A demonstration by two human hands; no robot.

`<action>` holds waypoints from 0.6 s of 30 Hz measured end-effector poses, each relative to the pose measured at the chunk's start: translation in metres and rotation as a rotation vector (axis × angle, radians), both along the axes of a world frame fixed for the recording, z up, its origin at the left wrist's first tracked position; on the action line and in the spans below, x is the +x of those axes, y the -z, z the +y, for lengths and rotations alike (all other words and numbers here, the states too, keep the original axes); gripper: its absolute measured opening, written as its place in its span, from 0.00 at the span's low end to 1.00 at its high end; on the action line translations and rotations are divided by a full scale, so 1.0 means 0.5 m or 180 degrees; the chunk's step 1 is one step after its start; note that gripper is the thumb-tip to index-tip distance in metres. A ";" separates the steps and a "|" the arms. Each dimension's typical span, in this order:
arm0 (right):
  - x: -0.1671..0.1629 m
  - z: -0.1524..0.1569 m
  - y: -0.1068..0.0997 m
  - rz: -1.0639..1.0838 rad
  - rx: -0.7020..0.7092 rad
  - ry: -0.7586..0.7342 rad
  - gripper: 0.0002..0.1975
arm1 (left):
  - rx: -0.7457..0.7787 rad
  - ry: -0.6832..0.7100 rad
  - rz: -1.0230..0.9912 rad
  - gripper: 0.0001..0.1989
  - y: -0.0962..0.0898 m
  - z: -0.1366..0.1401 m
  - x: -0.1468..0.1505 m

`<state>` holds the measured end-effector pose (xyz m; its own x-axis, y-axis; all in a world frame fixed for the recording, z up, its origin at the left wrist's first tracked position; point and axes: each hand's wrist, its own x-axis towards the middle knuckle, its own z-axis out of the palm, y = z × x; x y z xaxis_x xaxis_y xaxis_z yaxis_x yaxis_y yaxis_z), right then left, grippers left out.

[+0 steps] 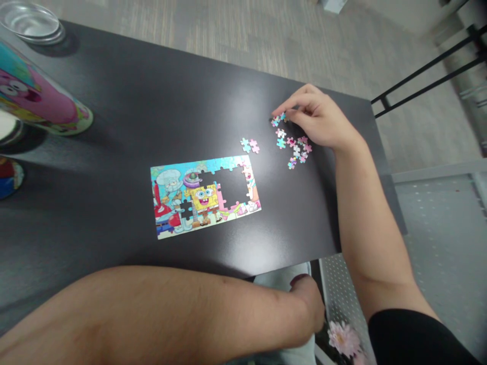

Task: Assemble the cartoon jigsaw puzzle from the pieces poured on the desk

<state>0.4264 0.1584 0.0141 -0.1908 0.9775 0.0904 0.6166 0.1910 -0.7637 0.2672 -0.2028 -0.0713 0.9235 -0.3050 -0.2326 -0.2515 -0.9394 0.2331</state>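
A partly filled cartoon jigsaw puzzle (173, 190) lies on the dark table. Dark gaps show at its upper right, with smaller ones near the middle and lower left. My right hand (321, 119) is beyond it to the right, its thumb and index finger closed around small puzzle pieces (279, 119) at the table surface. Just below the fingers is a loose cluster of several pieces (297, 150). Two more pieces (250, 146) lie side by side above the puzzle's top right corner. My left hand (309, 304) rests low over my lap, fingers mostly hidden.
Along the left edge stand a tall cartoon-printed tin (49, 99), a round metal lid (32, 23) and other cylindrical items. The dark table (125, 106) ends at the right near a black metal frame (426, 66). A pink flower (343, 338) is below the near edge.
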 end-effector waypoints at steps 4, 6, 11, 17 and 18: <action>-0.002 -0.004 0.005 0.0088 0.0011 0.0132 0.19 | 0.0268 0.0021 -0.0099 0.22 0.012 -0.012 -0.002; -0.004 -0.006 0.010 0.0045 0.0021 0.0112 0.21 | 0.0175 -0.0127 -0.0211 0.18 0.025 -0.020 0.002; -0.014 -0.005 0.014 -0.0014 0.0086 0.0038 0.19 | -0.0074 -0.0304 -0.0276 0.13 0.048 -0.035 0.013; -0.024 -0.010 0.003 0.0121 -0.0158 -0.0124 0.19 | -0.0223 -0.0628 -0.0453 0.13 0.076 -0.061 0.012; -0.023 -0.010 0.004 0.0159 -0.0185 -0.0114 0.20 | -0.0259 -0.0700 -0.0512 0.13 0.082 -0.065 0.013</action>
